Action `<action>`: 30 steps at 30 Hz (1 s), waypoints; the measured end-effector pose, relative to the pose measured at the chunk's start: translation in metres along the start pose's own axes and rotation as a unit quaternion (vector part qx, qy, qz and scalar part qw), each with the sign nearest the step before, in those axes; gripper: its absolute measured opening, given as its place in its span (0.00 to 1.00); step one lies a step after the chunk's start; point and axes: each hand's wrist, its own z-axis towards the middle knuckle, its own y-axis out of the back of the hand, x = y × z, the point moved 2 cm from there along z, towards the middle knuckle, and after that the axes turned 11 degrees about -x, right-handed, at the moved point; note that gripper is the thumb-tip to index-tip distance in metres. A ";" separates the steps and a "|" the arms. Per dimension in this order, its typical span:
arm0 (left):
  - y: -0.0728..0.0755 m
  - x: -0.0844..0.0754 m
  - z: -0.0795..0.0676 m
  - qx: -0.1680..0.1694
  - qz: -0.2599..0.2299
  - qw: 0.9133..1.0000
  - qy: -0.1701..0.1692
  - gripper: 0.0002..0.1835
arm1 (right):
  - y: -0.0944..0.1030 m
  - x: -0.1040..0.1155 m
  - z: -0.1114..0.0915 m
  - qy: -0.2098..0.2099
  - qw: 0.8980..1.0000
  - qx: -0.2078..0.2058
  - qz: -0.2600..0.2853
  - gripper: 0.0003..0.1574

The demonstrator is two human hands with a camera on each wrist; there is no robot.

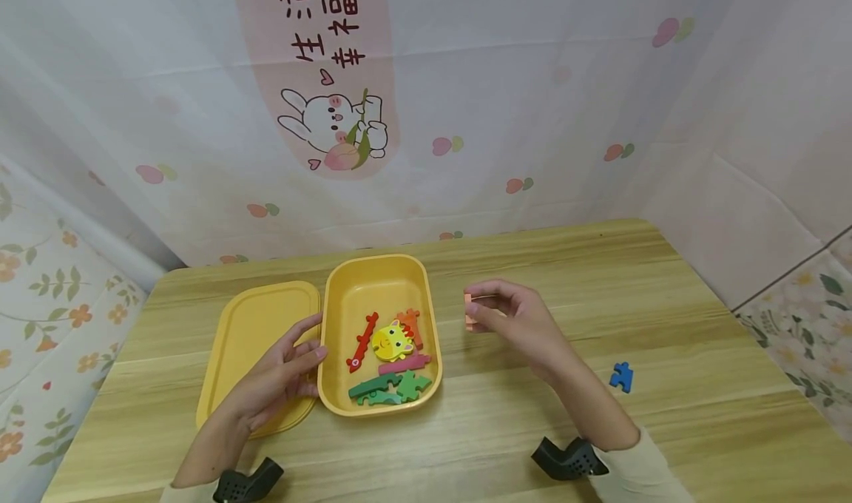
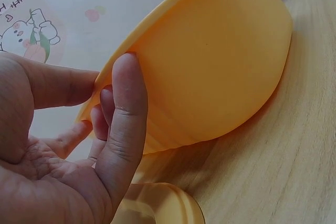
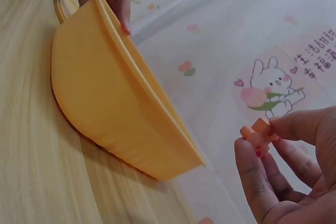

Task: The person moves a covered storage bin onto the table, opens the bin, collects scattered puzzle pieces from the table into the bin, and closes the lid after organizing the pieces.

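Observation:
My left hand (image 1: 286, 373) holds the left rim of a yellow plastic box (image 1: 379, 270), with a finger against its outer wall in the left wrist view. Inside the box lie a red strip-shaped piece (image 1: 362, 342), a yellow animal-head piece (image 1: 391, 342), an orange piece (image 1: 414, 324), a pink piece (image 1: 404, 363) and several green pieces (image 1: 413, 386). Right of the box, above the table, my right hand (image 1: 515, 318) pinches a small orange puzzle piece (image 3: 258, 136) between thumb and fingertips. Its printed face is mostly hidden.
A yellow lid (image 1: 256, 325) lies flat left of the box, partly under my left forearm. One blue puzzle piece (image 1: 622, 377) is on the wooden table (image 1: 492, 429), right of my right forearm. A printed curtain (image 1: 479, 103) hangs behind the table.

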 end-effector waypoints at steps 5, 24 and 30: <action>0.000 -0.001 -0.001 -0.001 0.004 1.000 0.000 0.41 | -0.004 0.000 -0.001 0.002 1.000 0.002 -0.003 0.21; -0.001 -0.001 0.000 0.005 0.006 1.000 -0.004 0.41 | -0.015 0.002 -0.005 0.003 1.000 0.003 -0.015 0.18; -0.001 -0.001 0.000 0.004 0.005 1.000 -0.003 0.41 | -0.018 0.002 -0.006 0.001 1.000 0.004 -0.016 0.17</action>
